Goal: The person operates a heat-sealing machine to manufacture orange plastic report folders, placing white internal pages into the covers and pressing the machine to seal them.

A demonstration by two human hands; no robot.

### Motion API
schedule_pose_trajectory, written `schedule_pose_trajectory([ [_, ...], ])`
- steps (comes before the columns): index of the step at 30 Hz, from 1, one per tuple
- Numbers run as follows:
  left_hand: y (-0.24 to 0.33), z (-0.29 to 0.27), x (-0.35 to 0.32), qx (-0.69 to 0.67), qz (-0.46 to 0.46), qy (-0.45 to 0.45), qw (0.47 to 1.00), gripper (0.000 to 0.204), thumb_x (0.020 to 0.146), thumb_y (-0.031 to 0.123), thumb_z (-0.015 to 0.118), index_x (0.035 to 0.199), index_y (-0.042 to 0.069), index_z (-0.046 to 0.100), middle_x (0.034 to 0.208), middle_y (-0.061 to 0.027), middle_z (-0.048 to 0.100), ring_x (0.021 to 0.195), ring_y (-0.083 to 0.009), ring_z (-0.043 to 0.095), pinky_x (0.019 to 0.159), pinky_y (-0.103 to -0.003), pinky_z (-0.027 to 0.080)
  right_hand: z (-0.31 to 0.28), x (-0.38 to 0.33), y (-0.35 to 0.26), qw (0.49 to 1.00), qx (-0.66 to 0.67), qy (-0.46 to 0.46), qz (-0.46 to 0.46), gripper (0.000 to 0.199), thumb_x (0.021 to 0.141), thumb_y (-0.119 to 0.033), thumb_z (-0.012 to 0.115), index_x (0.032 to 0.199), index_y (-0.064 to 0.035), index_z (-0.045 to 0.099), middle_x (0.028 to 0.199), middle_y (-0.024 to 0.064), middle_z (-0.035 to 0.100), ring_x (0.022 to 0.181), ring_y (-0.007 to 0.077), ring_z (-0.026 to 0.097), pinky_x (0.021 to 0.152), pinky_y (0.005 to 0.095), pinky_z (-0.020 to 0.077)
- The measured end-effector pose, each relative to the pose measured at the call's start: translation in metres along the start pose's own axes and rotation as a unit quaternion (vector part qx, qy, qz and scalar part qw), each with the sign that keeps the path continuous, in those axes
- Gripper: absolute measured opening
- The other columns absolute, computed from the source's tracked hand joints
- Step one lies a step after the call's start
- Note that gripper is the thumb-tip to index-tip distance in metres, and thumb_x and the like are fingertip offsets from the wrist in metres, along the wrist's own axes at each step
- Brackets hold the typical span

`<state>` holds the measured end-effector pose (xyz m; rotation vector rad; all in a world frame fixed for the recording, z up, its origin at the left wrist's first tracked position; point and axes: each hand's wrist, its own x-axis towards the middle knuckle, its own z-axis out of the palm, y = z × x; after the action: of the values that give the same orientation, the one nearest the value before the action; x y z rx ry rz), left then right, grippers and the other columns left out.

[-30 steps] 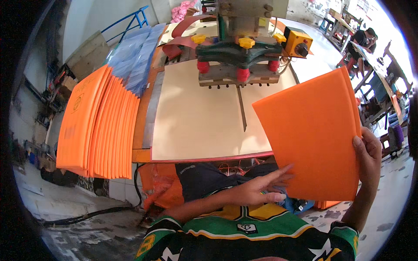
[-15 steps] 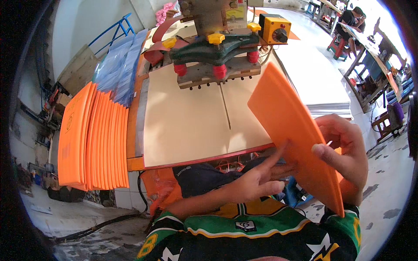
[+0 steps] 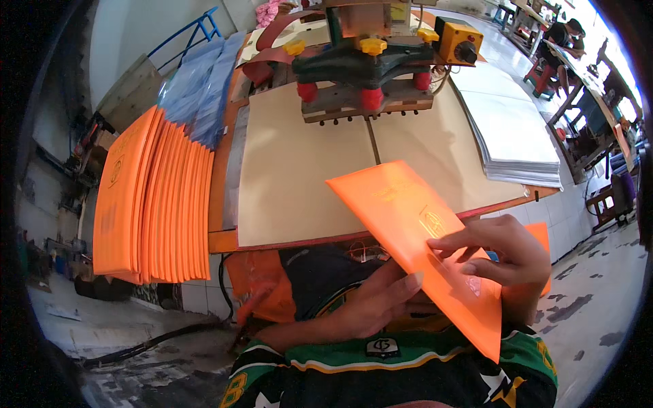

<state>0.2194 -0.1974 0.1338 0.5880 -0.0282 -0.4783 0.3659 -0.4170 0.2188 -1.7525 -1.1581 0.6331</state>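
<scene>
An orange folder (image 3: 401,211) with an embossed emblem lies slanted across my lap and the table's front edge. My left hand (image 3: 381,299) grips its near left edge, thumb on the cover and fingers underneath. Over the cover is my right hand (image 3: 503,255), its index finger touching just below the emblem, with thumb and fingers bent and apart. A pale, shiny patch shows on the cover below the right thumb. Beyond the folder, a press head (image 3: 367,75) with red posts and yellow knobs stands above a cream board (image 3: 292,183).
Orange folders (image 3: 163,204) stand in a row at the left, before blue plastic sheets (image 3: 197,88). White sheets (image 3: 503,115) are stacked at the right. A yellow control box (image 3: 459,42) sits beside the press. Another orange piece (image 3: 539,234) shows behind my right wrist. A person (image 3: 561,51) sits far right.
The folder has tilted from nearly edge-on to cover-up and moved left. My right hand has shifted from its right edge onto the cover, while my left hand has taken its left edge.
</scene>
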Motion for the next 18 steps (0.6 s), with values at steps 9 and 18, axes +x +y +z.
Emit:
schedule_pose_trajectory([
  [9, 0.002, 0.01, 0.016, 0.063, -0.008, -0.006, 0.998, 0.07, 0.107, 0.032, 0.063, 0.161, 0.008, 0.026, 0.155, -0.0156, 0.041, 0.144, -0.0273, 0.048, 0.114, -0.044, 0.05, -0.013, -0.02, 0.025, 0.987, 0.015, -0.114, -0.11, 0.058, 0.097, -0.018, 0.076, 0.144, 0.0084, 0.057, 0.148, 0.0223, 0.061, 0.136, 0.0348, 0.062, 0.112, 0.0426, 0.0497],
  [18, -0.011, 0.022, 0.02, 0.033, -0.015, 0.099, 0.994, 0.045, 0.105, 0.017, 0.066, 0.145, 0.004, 0.05, 0.125, -0.0064, 0.064, 0.114, -0.0148, 0.065, 0.098, -0.034, 0.057, -0.007, -0.078, 0.04, 0.965, 0.107, 0.238, -0.027, 0.04, 0.103, -0.024, 0.068, 0.131, 0.0045, 0.065, 0.113, 0.0199, 0.076, 0.1, 0.0244, 0.075, 0.091, 0.0363, 0.0579],
])
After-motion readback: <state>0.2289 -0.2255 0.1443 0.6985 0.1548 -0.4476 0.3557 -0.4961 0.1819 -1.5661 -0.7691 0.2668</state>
